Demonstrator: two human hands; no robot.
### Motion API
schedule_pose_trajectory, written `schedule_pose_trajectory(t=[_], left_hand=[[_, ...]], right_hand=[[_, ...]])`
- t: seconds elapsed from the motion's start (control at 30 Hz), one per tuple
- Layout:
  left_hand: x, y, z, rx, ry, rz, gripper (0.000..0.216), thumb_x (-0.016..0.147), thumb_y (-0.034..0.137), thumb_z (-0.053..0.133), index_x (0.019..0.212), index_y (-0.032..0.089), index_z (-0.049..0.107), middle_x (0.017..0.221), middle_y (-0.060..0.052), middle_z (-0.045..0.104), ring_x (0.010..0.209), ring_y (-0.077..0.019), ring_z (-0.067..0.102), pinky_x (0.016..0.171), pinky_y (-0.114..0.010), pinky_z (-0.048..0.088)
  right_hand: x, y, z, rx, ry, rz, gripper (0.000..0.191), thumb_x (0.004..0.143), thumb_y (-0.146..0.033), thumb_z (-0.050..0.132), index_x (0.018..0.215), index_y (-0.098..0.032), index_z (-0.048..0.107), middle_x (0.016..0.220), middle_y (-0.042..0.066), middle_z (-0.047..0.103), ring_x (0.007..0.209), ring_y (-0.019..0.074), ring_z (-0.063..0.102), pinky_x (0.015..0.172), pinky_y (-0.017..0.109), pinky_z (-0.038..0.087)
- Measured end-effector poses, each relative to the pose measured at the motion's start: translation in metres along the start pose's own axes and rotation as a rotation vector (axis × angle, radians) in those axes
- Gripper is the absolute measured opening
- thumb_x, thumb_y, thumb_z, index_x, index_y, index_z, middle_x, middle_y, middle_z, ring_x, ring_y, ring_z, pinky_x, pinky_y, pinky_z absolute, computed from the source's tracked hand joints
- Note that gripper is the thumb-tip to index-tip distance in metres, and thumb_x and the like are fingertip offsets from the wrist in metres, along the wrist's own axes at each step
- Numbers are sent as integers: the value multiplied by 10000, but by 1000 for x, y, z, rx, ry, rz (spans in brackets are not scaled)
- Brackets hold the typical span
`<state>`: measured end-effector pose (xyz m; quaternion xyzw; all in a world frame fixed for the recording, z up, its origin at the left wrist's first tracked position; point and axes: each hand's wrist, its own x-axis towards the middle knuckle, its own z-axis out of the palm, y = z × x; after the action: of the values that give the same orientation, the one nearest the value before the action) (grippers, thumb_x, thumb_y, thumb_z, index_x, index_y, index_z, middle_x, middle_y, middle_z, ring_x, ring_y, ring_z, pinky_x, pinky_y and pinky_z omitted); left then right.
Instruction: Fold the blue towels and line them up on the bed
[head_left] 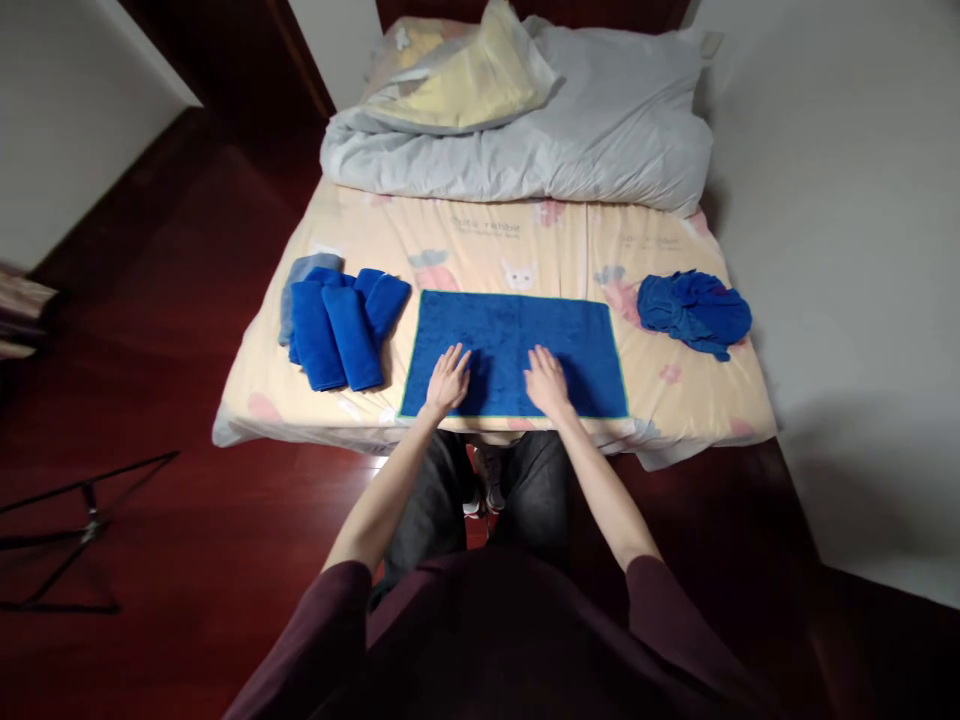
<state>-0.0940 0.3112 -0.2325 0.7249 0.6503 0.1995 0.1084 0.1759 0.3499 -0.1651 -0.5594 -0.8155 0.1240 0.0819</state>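
Observation:
A blue towel (517,330) with a thin green edge lies spread flat on the bed, its long side along the bed's near edge. My left hand (449,380) rests on the towel's left half, fingers stretched out. On the right half lies my right hand (546,380), also flat with its fingers extended. To the left is a pile of folded blue towels (337,330), with a grey-blue folded cloth (296,290) under them. A crumpled heap of blue cloths (694,310) sits off to the right.
At the far end of the bed (480,235) is a rolled grey-white quilt (525,160) with a yellow pillow (480,85) on it. A white wall (840,250) stands close on the right. Black tripod legs (90,530) stand on the dark red floor (225,560) at left.

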Motion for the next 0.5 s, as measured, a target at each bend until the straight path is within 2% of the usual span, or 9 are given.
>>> schedule_pose_trajectory(t=[0.1,0.17,0.23,0.3,0.5], left_hand=[[-3,7,35,-53,16,-91,601,1058,321,360,1615,135,489,1746,-165,363,1662,-300,268,1346,-576,245],[-9,3,49,-53,33,-119,600,1060,328,354,1612,143,499,1745,-162,363,1662,-292,269,1356,-571,217],[-13,-2,54,-47,36,-121,595,1060,320,349,1607,153,511,1747,-148,362,1660,-285,275,1363,-558,202],[-13,-5,54,-56,32,-117,594,1060,299,341,1611,158,509,1746,-139,365,1659,-283,279,1362,-560,203],[-10,0,49,-59,31,-137,619,1039,276,394,1647,188,463,1745,-129,370,1654,-292,292,1356,-582,198]], right_hand=[[28,-59,44,125,-6,-140,587,1099,-236,407,1653,-45,426,1783,156,267,1675,302,223,1379,499,167],[35,-78,75,190,-74,-197,581,1097,-212,391,1648,-32,428,1779,139,279,1678,258,222,1390,445,146],[34,-85,100,244,-111,-181,583,1098,-203,376,1657,-39,410,1768,132,304,1676,229,231,1392,435,144],[31,-83,115,284,-110,-156,589,1106,-217,365,1672,-57,385,1767,122,305,1679,215,220,1395,446,132],[30,-72,118,374,-131,-160,606,1098,-213,351,1692,-97,363,1775,90,276,1684,211,197,1402,483,125]])
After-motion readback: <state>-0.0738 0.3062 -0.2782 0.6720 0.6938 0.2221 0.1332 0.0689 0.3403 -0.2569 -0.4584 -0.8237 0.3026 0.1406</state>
